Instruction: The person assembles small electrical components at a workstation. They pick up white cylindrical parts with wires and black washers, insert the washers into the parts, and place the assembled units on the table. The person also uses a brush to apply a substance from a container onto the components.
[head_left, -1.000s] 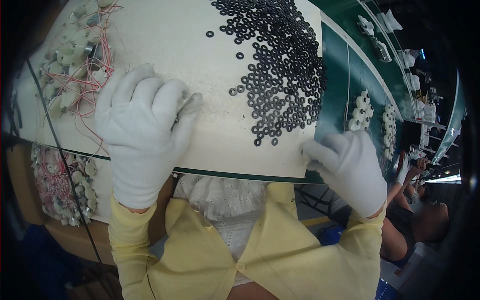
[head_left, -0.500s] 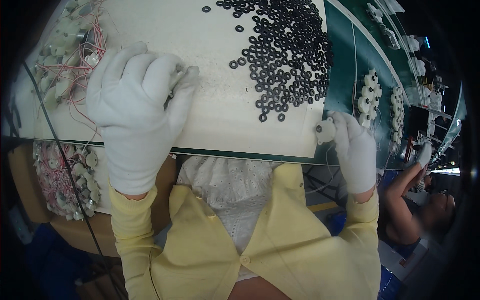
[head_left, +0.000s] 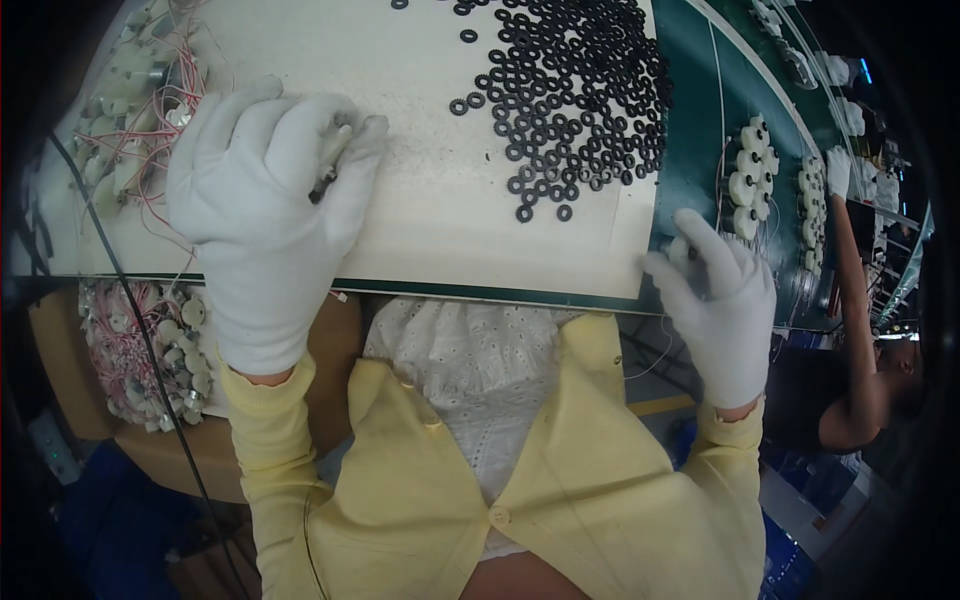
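My left hand, in a white glove, is over the white board near a heap of wired motors. Its thumb and forefinger pinch a small pale part with a dark end; the fingers hide the rest. At the board's right edge, my right hand, also gloved, has its thumb and fingers curled. Between them a dark spot of the white round motor shows, its body mostly hidden, and a thin wire hangs below. Many black ring gears lie loose at the far right of the board.
Pale motors with red and white wires pile up at far left. More fill a cardboard box below the table's left side. Rows of white motors stand on the green surface. A co-worker's arm reaches in at right.
My right hand has shifted slightly right, and the white motor, earlier plain between its fingertips, is now mostly hidden. The left hand has moved a little. The co-worker's arm has extended away.
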